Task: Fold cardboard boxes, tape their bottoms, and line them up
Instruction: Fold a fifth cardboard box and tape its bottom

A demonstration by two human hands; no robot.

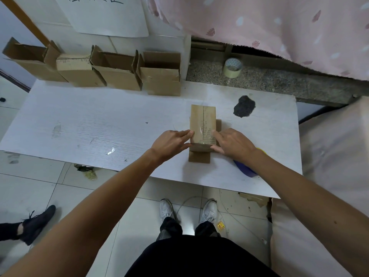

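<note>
A pale tiled floor [40,186] lies under a white board worktop [89,120], with the person's white sneakers [166,208] at its near edge. Both bare arms reach forward over it. The left hand [171,143] presses straight fingers [184,133] against the left side of a cardboard box [202,120], thumb at its near corner. The right hand [231,143] lays flat, relaxed fingers [216,134] on the box's upturned face, gripping nothing. A blue object [244,168] shows beneath that wrist. The box stands right of the worktop's middle, clear tape shining along its centre seam. Beyond it is a dark patch [244,106]. A row of four folded boxes [93,68] lines the far edge, and a tape roll [232,67] sits on a stone ledge [279,82] under pink cloth [279,27].
</note>
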